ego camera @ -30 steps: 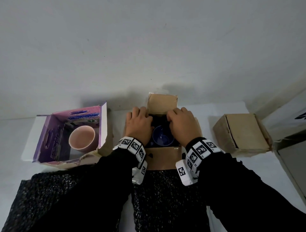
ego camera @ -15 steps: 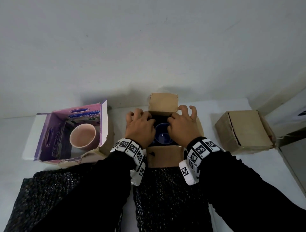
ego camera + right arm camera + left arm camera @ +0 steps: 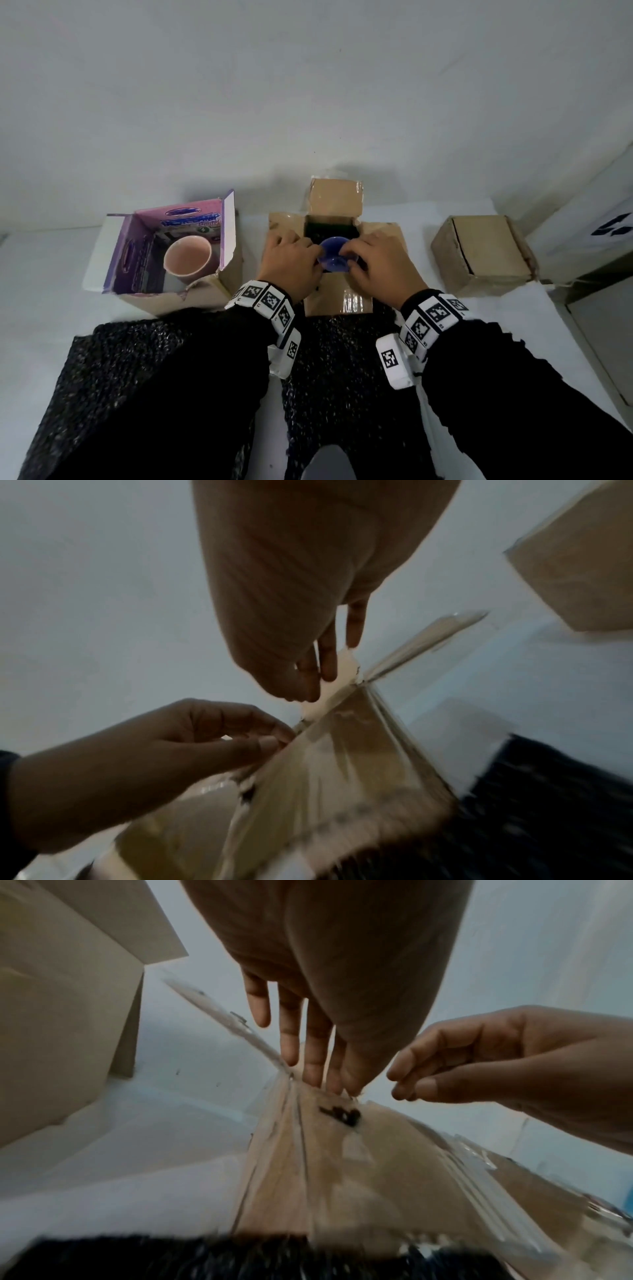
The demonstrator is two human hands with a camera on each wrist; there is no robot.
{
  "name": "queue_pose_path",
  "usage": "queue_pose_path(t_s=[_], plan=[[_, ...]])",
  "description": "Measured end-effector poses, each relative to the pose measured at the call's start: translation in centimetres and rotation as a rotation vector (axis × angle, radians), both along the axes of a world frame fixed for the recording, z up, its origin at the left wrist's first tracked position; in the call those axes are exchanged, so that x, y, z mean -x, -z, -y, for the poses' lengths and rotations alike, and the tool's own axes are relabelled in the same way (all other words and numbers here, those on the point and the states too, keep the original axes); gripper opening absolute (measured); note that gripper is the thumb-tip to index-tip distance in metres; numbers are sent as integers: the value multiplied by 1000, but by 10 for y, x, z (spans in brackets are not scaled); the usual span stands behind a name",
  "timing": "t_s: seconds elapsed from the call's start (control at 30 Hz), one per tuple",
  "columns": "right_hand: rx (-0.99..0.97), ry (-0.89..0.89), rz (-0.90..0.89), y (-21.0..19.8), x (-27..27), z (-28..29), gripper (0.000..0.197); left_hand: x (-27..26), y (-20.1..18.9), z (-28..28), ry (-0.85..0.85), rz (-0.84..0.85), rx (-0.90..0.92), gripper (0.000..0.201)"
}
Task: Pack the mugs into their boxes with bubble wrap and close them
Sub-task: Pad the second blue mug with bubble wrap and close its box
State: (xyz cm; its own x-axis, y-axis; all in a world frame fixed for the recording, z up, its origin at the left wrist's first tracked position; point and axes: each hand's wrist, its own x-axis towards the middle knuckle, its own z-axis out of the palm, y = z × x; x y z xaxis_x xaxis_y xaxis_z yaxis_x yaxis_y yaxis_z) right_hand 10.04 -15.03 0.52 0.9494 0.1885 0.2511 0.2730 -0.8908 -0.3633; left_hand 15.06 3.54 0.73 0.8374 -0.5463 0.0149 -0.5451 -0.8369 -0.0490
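A blue mug (image 3: 337, 258) sits in the mouth of the open brown box (image 3: 337, 298) at the table's middle, with black bubble wrap (image 3: 329, 228) lining the box behind it. My left hand (image 3: 313, 255) pinches the mug's left rim and my right hand (image 3: 356, 255) pinches its right rim. All of the box's flaps are spread outward. The wrist views show only the box's wall, with my left hand (image 3: 308, 1053) and right hand (image 3: 308, 674) reaching down at the box's top edge; the mug is hidden there. A pink mug (image 3: 187, 255) stands in the open purple box (image 3: 130, 246) at left.
A closed brown box (image 3: 483, 253) lies on its side at the right. Two black bubble-wrap sheets (image 3: 113, 370) (image 3: 342, 370) lie along the near edge under my sleeves. A white wall stands right behind the boxes, and a grey case (image 3: 603, 246) stands at the far right.
Both hands have come off the box's sides and drawn inward onto the blue mug's rim. The side flaps now lie spread outward, and the mug sits higher and nearer in the opening.
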Motion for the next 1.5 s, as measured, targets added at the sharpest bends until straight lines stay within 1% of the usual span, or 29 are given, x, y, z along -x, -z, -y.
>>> queue_pose_path(t_s=[0.03, 0.1, 0.23, 0.27, 0.3, 0.37, 0.4, 0.43, 0.53, 0.6, 0.7, 0.8, 0.87, 0.93, 0.97, 1.03, 1.07, 1.1, 1.13, 1.17, 1.2, 1.23, 1.27, 1.3, 1.37, 1.4, 1.43, 1.47, 1.5], plan=[[-32, -55, -10, 1, 12, -1, 19, 9, 1, -2, 14, -10, 14, 34], [-20, -125, 4, 8, 38, -3, 17, 27, 6, -8, 43, -17, 71, 33], [17, -152, -34, 35, 90, -8, 11, 60, 25, -25, 89, -25, 334, 31], [38, -130, -81, 44, 101, -10, 17, 68, 28, -29, 92, -24, 375, 29], [79, -97, -154, 52, 111, -11, 28, 76, 32, -33, 92, -34, 399, 30], [167, -24, -351, 67, 127, -13, 57, 91, 38, -39, 89, -73, 397, 35], [189, 11, -412, 73, 133, -15, 64, 97, 41, -42, 85, -86, 380, 37], [193, 40, -424, 78, 137, -16, 60, 104, 45, -46, 80, -95, 365, 37], [127, 92, -349, 83, 141, -19, 27, 121, 55, -54, 67, -105, 355, 40], [-78, 143, -357, 82, 143, -18, 15, 131, 57, -56, 34, -112, 373, 52], [-459, 241, -323, 72, 143, -15, 13, 142, 53, -54, -72, -191, 503, 82], [-730, 391, -292, 56, 137, -18, 18, 149, 48, -48, -156, -307, 620, 112], [-959, 458, -316, 44, 133, -21, 28, 150, 45, -41, -192, -344, 610, 117], [-1240, 494, -353, 34, 129, -23, 33, 151, 44, -35, -245, -381, 615, 108], [-1362, 503, -369, 29, 127, -24, 34, 151, 43, -32, -291, -410, 659, 102], [-1551, 501, -377, 20, 122, -24, 36, 151, 40, -29, -412, -485, 818, 94], [-1632, 498, -369, 15, 119, -24, 36, 150, 40, -27, -460, -531, 902, 86], [-1705, 496, -353, 11, 116, -23, 35, 149, 40, -27, -480, -583, 975, 70], [-1752, 495, -336, 6, 115, -22, 37, 147, 39, -26, -475, -643, 1033, 50], [-1762, 496, -320, 2, 114, -19, 43, 146, 35, -26, -453, -693, 1076, 33], [-1727, 493, -307, 0, 113, -16, 54, 144, 29, -25, -422, -729, 1104, 27], [-1655, 488, -296, -1, 113, -13, 66, 142, 25, -25, -381, -743, 1100, 29], [-1550, 480, -282, 0, 111, -7, 76, 137, 19, -25, -327, -718, 1035, 33], [-1406, 472, -264, 2, 110, -4, 82, 132, 13, -25, -258, -666, 923, 35], [-1020, 436, -169, 3, 107, 2, 84, 121, 1, -24, -99, -547, 744, 33], [-833, 380, -113, 2, 106, 5, 88, 116, -5, -25, -40, -516, 696, 31], [-671, 287, -67, -1, 104, 7, 93, 112, -13, -27, 6, -501, 648, 34], [-532, 175, -40, -5, 103, 7, 99, 107, -19, -28, 40, -495, 577, 42], [-418, 68, -55, -11, 102, 4, 103, 103, -27, -29, 75, -494, 503, 49]])
